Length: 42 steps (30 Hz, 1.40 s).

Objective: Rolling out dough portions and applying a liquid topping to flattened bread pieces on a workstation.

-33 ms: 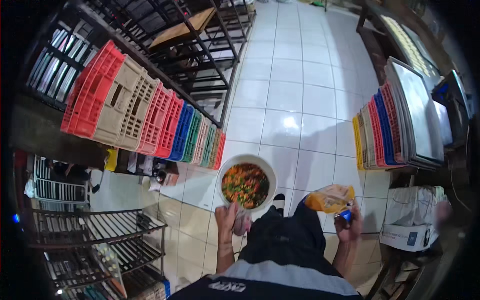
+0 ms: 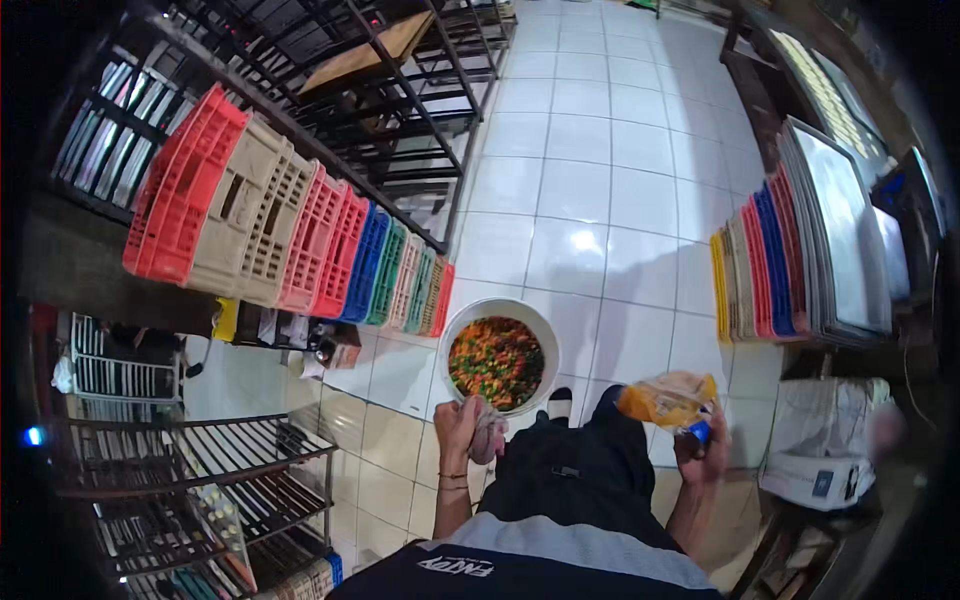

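A white bucket (image 2: 549,360) full of chopped orange, red and green food pieces (image 2: 497,362) is in front of my legs. My left hand (image 2: 455,436) is closed on a greyish-pink cloth (image 2: 487,440) at the bucket's near left rim. Whether its fingers also grip the rim is hidden. Out to the right, my right hand (image 2: 705,458) holds an orange-yellow plastic packet (image 2: 665,398) together with a small blue item (image 2: 695,433) that I cannot make out. A dark shoe with a white band (image 2: 560,410) shows beyond the bucket, between it and the packet.
Stacked plastic crates (image 2: 250,210) and black metal racks (image 2: 400,90) line the left. More crates (image 2: 760,260) and metal trays (image 2: 835,220) are on the right, above a white box (image 2: 815,445). A slatted rack (image 2: 230,450) is at lower left. A tiled floor (image 2: 570,150) runs ahead.
The bucket, both hands and the surroundings appear slightly further right in the picture, the bucket also a little higher. Both hands keep their holds.
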Each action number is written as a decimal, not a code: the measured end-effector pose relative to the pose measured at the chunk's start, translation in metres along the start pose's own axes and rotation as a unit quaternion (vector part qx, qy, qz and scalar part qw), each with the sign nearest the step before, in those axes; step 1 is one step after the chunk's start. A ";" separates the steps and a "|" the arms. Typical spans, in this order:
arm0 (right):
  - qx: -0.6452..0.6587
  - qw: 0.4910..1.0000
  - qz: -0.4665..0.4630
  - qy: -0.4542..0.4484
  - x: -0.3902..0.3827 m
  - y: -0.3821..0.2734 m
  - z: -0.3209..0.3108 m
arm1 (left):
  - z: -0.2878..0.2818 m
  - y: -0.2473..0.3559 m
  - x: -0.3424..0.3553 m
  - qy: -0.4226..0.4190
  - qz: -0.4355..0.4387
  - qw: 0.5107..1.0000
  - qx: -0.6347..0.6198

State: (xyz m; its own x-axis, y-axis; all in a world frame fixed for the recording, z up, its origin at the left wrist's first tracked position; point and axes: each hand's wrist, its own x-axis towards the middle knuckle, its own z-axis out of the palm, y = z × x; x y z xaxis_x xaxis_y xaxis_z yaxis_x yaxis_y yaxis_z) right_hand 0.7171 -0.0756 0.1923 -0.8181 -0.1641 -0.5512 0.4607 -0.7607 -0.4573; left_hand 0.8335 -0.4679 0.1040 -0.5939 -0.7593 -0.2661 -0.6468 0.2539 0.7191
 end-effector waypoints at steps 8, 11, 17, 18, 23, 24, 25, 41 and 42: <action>0.052 0.998 0.005 -0.042 0.087 -0.012 -0.087 | 0.051 0.001 0.008 0.046 -0.035 0.996 -0.069; 0.027 0.998 0.042 -0.024 0.116 -0.041 -0.067 | 0.056 0.012 -0.003 0.052 -0.051 0.996 -0.042; -0.103 0.993 -0.021 -0.047 0.152 -0.069 0.019 | 0.079 0.027 0.006 0.092 -0.088 0.985 -0.116; -0.107 0.991 -0.018 -0.078 0.161 -0.071 0.026 | 0.080 0.033 0.005 0.100 -0.095 0.981 -0.139; -0.102 0.989 -0.007 -0.106 0.167 -0.082 0.063 | 0.071 0.033 0.033 0.113 -0.021 0.980 -0.163; -0.089 0.991 -0.001 -0.103 0.169 -0.078 0.067 | 0.059 0.061 0.035 0.073 -0.068 0.981 -0.164; -0.073 0.993 0.002 -0.097 0.172 -0.075 0.073 | 0.055 0.056 0.045 0.046 -0.115 0.986 -0.108; 0.018 0.987 -0.116 0.109 0.214 -0.052 0.141 | 0.123 0.218 0.314 -0.143 0.108 0.978 -0.106; 0.048 0.989 -0.106 0.091 0.220 -0.051 0.139 | 0.137 0.234 0.320 -0.167 0.127 0.976 -0.063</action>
State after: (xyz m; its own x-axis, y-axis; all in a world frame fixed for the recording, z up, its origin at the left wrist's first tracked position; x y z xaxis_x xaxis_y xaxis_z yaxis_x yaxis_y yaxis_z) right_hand 0.4657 -0.1600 0.1920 -0.8139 0.1148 -0.5695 0.2427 -0.8235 -0.5128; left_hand 0.4264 -0.5691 0.0990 -0.8635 -0.4391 -0.2482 -0.4074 0.3171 0.8564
